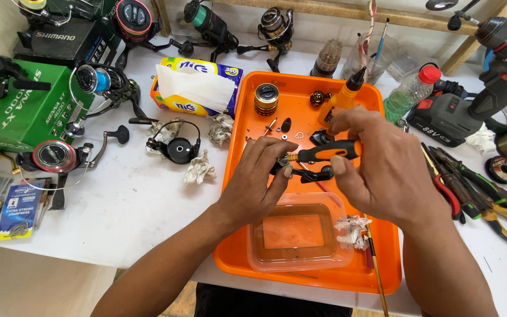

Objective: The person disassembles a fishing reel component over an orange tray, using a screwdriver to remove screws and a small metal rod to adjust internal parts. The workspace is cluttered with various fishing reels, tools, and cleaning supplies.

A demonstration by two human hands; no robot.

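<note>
hands meet over the middle of the orange tray (377,276), which sits at the desk's near edge; right hand (377,170) is wrapped around a black-and-orange screwdriver (324,154), its tip pointing left into a small black reel part (300,171); left hand (259,176) pinches that part between thumb and fingertips, holding it just above the tray floor; a clear plastic tub (297,235) rests at the tray's near edge with a crumpled tissue (352,229) beside it; a gold spool (266,98) stands near the tray's far left corner; pliers (476,194) lie off the tray's right edge.
</note>
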